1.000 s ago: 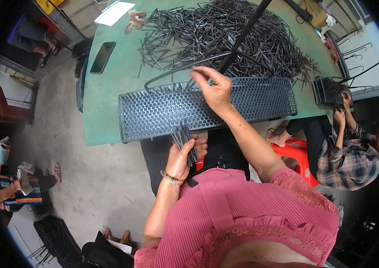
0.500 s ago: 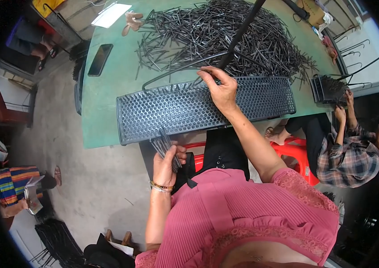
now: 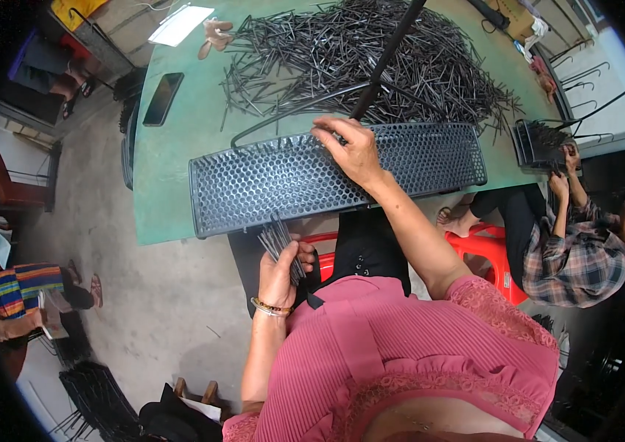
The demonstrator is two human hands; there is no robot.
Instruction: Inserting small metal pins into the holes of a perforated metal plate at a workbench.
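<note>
A long black panel full of round holes (image 3: 261, 184) leans along the table's near edge, tilted toward me. Below its lower left edge, my left hand (image 3: 281, 271) is closed around a bundle of thin dark sticks (image 3: 275, 237), their ends fanning up toward the panel. My right hand (image 3: 356, 153) is at the panel's upper edge, left of its middle, with thumb and fingers pinched together. Anything between those fingertips is too small or hidden to make out. A row of short dark tips stands along the panel's upper edge.
Behind the panel, a heap of dark sticks (image 3: 401, 59) covers the green table (image 3: 169, 169). A black metal pole (image 3: 393, 48) slants over it. A phone (image 3: 163, 99), a glove (image 3: 216, 37) and white paper (image 3: 180, 24) lie at left. A co-worker (image 3: 581, 258) handles another rack (image 3: 541, 144) at right.
My right hand has shifted slightly left along the panel's upper edge. My left hand, with the sticks, has moved a little to the right.
</note>
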